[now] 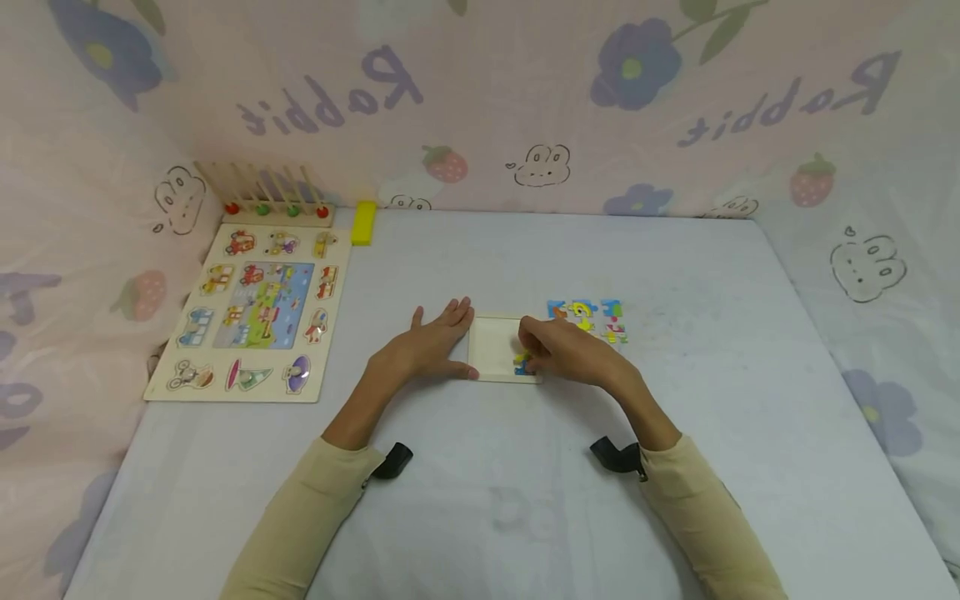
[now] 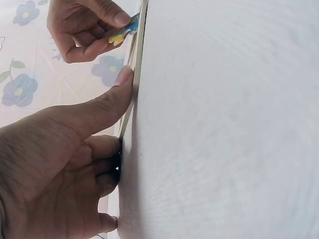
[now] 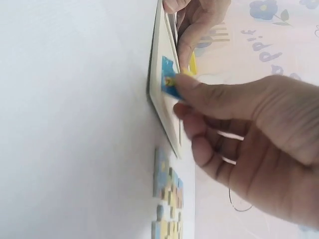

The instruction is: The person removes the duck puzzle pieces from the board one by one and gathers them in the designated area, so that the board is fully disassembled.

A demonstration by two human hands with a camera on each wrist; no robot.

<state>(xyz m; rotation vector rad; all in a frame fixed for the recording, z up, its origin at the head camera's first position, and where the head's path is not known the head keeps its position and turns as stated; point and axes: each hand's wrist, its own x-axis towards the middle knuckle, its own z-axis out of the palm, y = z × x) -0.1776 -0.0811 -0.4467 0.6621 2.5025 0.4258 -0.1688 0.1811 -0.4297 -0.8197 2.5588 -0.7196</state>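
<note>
A shallow wooden puzzle tray point(image 1: 495, 343) lies on the white table between the two hands. My left hand point(image 1: 435, 342) rests at its left edge, fingers spread straight and the thumb on the near left corner. Between thumb and fingers, my right hand point(image 1: 570, 348) pinches a blue and yellow jigsaw piece point(image 3: 170, 82) over the tray's near right corner. To the right of the tray lie several colourful jigsaw pieces point(image 1: 613, 308), partly hidden behind the right hand in the head view.
On the left lies a wooden peg puzzle board point(image 1: 330, 325) with vehicle pictures. Behind it stands a wooden rack point(image 1: 277, 215) with upright rods and red and green beads. A yellow block point(image 1: 363, 223) sits beside them. Patterned cloth surrounds the table at the back and sides.
</note>
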